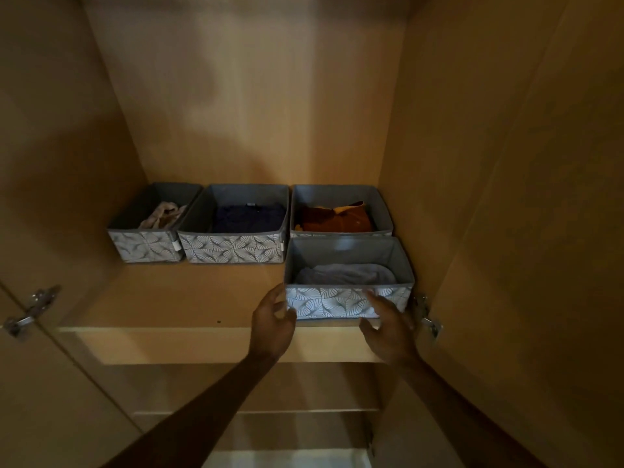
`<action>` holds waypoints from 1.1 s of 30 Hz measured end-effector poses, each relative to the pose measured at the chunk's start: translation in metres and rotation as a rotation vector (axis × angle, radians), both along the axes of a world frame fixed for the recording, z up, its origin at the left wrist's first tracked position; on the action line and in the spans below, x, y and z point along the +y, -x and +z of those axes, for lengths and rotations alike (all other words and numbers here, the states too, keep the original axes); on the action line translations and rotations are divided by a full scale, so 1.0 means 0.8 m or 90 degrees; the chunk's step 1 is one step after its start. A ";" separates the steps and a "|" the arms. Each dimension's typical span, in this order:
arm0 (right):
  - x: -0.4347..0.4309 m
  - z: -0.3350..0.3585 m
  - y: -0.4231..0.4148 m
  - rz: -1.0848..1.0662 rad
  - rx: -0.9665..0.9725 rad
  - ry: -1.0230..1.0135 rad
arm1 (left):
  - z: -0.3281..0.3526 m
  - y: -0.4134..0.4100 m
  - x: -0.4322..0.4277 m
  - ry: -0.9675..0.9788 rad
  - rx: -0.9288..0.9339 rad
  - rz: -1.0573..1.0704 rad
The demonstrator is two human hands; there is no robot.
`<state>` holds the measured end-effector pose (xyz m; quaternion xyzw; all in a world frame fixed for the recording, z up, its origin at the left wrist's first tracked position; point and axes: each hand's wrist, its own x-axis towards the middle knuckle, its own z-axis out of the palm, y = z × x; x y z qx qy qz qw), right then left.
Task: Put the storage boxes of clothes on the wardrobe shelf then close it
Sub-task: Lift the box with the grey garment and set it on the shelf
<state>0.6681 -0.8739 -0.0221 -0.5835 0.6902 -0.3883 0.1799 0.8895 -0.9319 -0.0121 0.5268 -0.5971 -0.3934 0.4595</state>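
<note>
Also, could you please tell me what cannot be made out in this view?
Head view:
Back right box front: hidden by front box.
Whether left hand or right hand grips it: fingers blurred.
Wardrobe doors: cut off by frame edges.
Lower shelf contents: too dark.

I have the left arm (pixel 202 403) and right arm (pixel 442 393) stretched forward, bare; left hand (pixel 273 324) and right hand (pixel 388 329) level, palms inward, fingers loosely curled.

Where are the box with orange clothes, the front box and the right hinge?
box with orange clothes (pixel 337 194): head view, inner back wall.
front box (pixel 332 300): head view, patterned front wall.
right hinge (pixel 426 314): head view, metal arm.
</note>
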 end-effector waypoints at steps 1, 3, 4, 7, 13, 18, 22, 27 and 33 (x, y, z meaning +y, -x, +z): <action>0.004 -0.002 -0.004 0.011 -0.028 0.015 | 0.000 -0.001 0.010 0.008 0.018 0.024; 0.018 -0.005 -0.017 0.012 -0.107 0.001 | -0.012 -0.010 0.031 0.005 0.049 0.044; 0.026 -0.008 -0.025 0.016 -0.146 -0.010 | -0.022 -0.018 0.041 -0.007 0.069 0.047; 0.039 -0.021 -0.045 0.035 -0.268 -0.054 | -0.040 -0.039 0.073 -0.073 0.145 0.073; 0.063 -0.063 -0.094 0.133 -0.388 -0.180 | -0.058 -0.072 0.146 -0.172 0.238 0.152; 0.085 -0.106 -0.136 0.213 -0.385 -0.294 | -0.087 -0.107 0.217 -0.258 0.231 0.274; 0.114 -0.137 -0.178 0.300 -0.356 -0.393 | -0.110 -0.136 0.294 -0.320 0.211 0.373; 0.167 -0.154 -0.234 0.422 -0.303 -0.475 | -0.125 -0.161 0.395 -0.342 0.228 0.499; 0.267 -0.156 -0.288 0.593 -0.213 -0.518 | -0.144 -0.168 0.534 -0.366 0.271 0.629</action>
